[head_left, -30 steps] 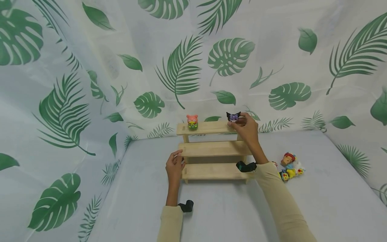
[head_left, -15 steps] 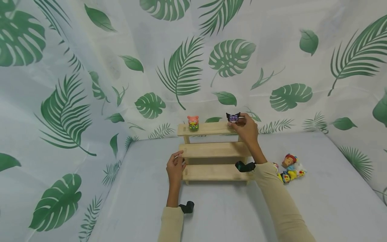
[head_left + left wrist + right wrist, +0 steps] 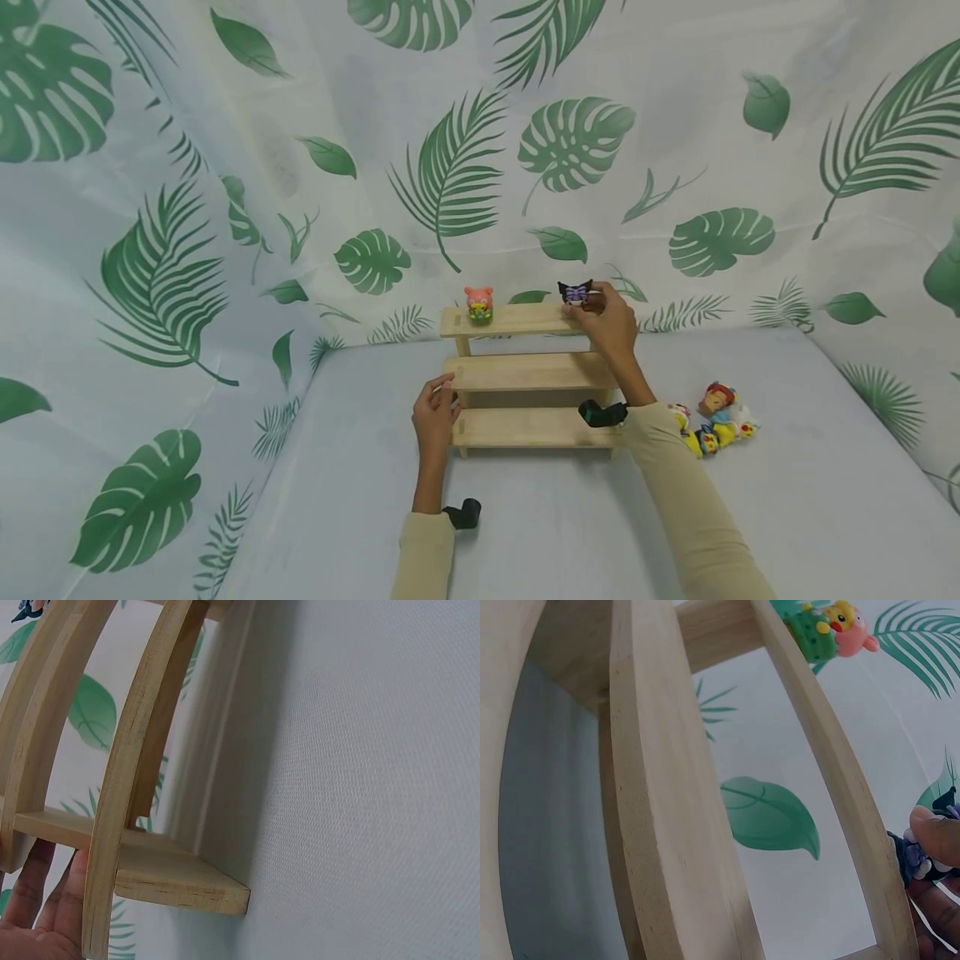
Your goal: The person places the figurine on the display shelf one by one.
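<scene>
A three-tier wooden shelf (image 3: 532, 372) stands on the white surface. At the right end of its top tier, my right hand (image 3: 613, 323) pinches a small black and purple figurine (image 3: 575, 292) between thumb and fingers; in the right wrist view the figurine (image 3: 913, 855) is at the tier's edge, partly hidden by the thumb. My left hand (image 3: 433, 415) touches the shelf's left side near the middle tier, its fingers (image 3: 30, 889) fairly straight against the side piece. A pink figurine with a green and yellow front (image 3: 479, 306) sits upright on the top tier's left end.
Several colourful figurines (image 3: 717, 419) lie in a cluster on the surface right of the shelf, beside my right sleeve. A white sheet with green leaf prints (image 3: 450, 183) hangs behind and at the sides. Black wrist cameras (image 3: 462, 514) are strapped to both wrists.
My right hand has shifted slightly left along the top tier with the black and purple figurine. The left hand stays at the shelf's left side.
</scene>
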